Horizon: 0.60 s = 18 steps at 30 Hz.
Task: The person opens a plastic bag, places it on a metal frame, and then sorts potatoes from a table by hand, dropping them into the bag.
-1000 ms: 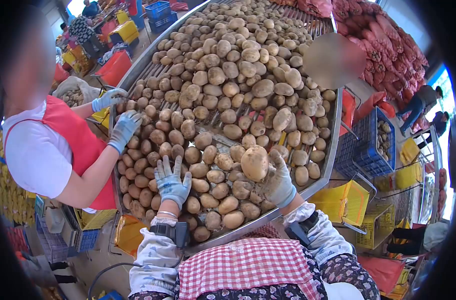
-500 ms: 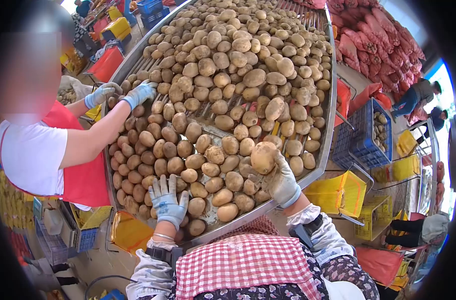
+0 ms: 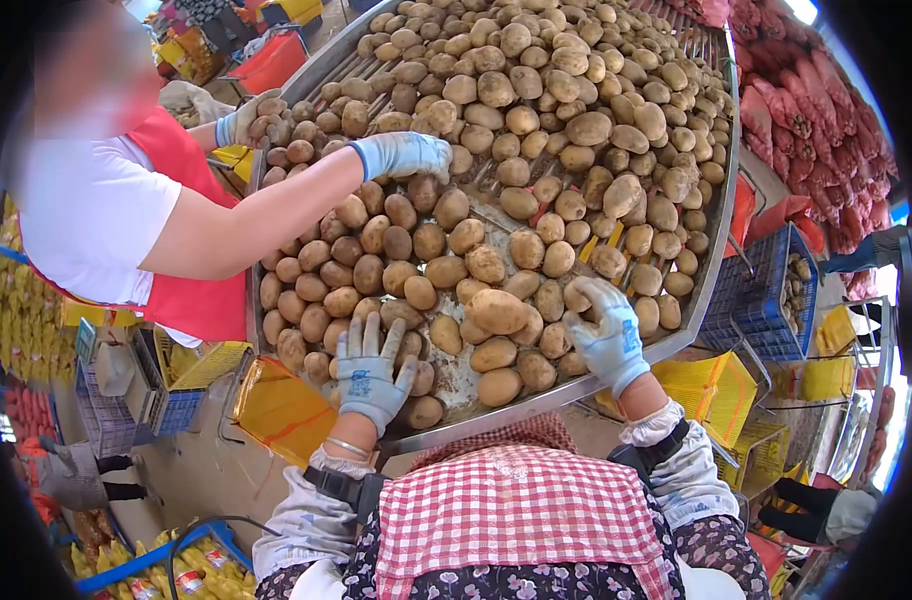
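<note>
My left hand, in a pale blue and white glove, lies with fingers spread over potatoes near the table's front edge. My right hand, gloved alike, has its fingers and thumb curled around a small potato at the front right. Between my hands, a large pale potato rests on top of others. Many brown potatoes cover the metal sorting table, heaped higher toward the back. My right palm is hidden from view.
A co-worker in a red apron stands at the left, one gloved hand reaching across the potatoes. Yellow crates and a blue crate stand at the right. Red mesh sacks are piled behind.
The large potato has left my right hand and lies between my hands. My right hand has moved to a smaller potato. The co-worker's nearer hand has reached farther right across the table.
</note>
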{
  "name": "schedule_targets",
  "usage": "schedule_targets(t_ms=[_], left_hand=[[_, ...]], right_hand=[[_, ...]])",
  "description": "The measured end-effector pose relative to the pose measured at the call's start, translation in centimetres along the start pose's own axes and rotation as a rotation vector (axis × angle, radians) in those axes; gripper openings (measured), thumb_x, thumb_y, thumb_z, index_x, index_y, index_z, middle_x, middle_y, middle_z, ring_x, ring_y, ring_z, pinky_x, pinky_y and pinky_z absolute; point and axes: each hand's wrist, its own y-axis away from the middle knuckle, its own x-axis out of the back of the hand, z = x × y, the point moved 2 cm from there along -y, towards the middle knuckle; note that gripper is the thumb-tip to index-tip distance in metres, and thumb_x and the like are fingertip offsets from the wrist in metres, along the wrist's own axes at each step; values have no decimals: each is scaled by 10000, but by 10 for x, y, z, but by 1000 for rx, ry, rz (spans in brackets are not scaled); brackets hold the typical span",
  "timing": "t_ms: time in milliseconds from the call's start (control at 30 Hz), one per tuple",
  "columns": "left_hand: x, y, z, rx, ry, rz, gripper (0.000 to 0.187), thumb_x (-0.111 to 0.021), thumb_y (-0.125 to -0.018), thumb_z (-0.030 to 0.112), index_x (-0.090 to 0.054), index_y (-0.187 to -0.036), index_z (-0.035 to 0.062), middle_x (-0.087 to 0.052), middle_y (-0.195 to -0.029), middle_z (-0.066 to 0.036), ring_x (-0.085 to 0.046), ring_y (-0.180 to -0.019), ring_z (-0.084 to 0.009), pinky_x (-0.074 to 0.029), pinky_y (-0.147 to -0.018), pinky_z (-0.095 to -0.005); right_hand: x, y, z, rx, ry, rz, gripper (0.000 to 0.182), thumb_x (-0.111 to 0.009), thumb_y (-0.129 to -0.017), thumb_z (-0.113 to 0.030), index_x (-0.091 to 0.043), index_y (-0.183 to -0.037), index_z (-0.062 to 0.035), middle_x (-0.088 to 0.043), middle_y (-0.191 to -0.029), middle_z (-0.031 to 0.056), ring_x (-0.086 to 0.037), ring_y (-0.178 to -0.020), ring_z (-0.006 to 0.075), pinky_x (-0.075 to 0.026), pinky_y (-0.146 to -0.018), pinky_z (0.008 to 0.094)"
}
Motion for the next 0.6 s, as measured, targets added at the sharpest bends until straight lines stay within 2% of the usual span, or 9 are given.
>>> schedule_targets(t_ms=[33, 100, 167, 200, 300, 333, 367, 433, 600], left_hand=[[0, 10, -5, 61, -67, -38, 665, -577, -793, 443, -442, -1373, 148, -279, -1469, -194, -207, -1368, -401, -127, -1116, -524], [11, 12, 3, 115, -122, -79, 677, -582, -788, 441, -432, -1379, 146, -272, -1475, -190, -198, -1373, -399, -121, -1119, -524], [28, 12, 27, 12, 101, -77, 715, -603, -766, 452, -415, -1388, 153, -268, -1477, -184, -190, -1379, -388, -106, -1124, -530], [26, 11, 37, -93, 151, -86, 745, -618, -748, 468, -409, -1389, 152, -269, -1474, -189, -192, -1378, -388, -93, -1126, -537], [15, 10, 25, -101, 134, -155, 761, -622, -745, 479, -402, -1399, 160, -269, -1477, -177, -190, -1375, -397, -94, -1124, -542], [16, 13, 16, -27, 58, -187, 740, -618, -757, 466, -404, -1403, 174, -261, -1485, -172, -193, -1377, -395, -119, -1118, -545], [19, 16, 12, -25, 60, -188, 740, -618, -757, 466, -404, -1403, 174, -261, -1485, -172, -193, -1377, -395, -119, -1118, -545], [22, 30, 8, 22, -21, -180, 700, -605, -778, 446, -413, -1398, 185, -250, -1489, -183, -203, -1377, -385, -156, -1103, -555], [34, 19, 32, 129, 122, -35, 724, -634, -771, 387, -405, -1381, 73, -382, -1411, -204, -313, -1325, -388, -223, -1100, -479]], right_hand=[[-1, 11, 1, 59, 219, -70, 466, -658, -781, -253, -566, -1190, -49, -488, -1308, 216, -490, -1192, 360, -389, -1008, 443], [-16, 36, -1, 99, 309, -142, 494, -656, -753, -293, -575, -1212, -127, -419, -1384, 185, -378, -1278, 416, -330, -1054, 487], [-25, 46, -10, 71, 351, -281, 474, -647, -758, -294, -586, -1200, -133, -403, -1398, 180, -315, -1321, 413, -323, -1058, 496], [-22, 43, -13, 108, 277, -215, 441, -642, -761, -251, -596, -1177, -111, -474, -1334, 179, -404, -1262, 395, -368, -1021, 484], [-13, 35, -11, 148, 12, -56, 362, -643, -759, -202, -618, -1098, -79, -585, -1182, 168, -531, -1114, 375, -418, -956, 460], [-11, 34, -13, 251, 67, 5, 274, -662, -751, -188, -634, -992, -61, -644, -977, 139, -598, -905, 357, -459, -847, 438], [-12, 36, -14, 251, 67, 3, 274, -662, -751, -188, -634, -992, -61, -644, -977, 139, -598, -905, 357, -459, -847, 438], [-21, 48, -18, 338, 146, -338, 237, -681, -746, -217, -640, -936, -80, -630, -900, 129, -592, -818, 333, -465, -769, 419], [-44, 46, -47, 362, 92, -312, 229, -690, -762, -208, -666, -965, -104, -641, -840, 69, -605, -782, 289, -471, -712, 402]])
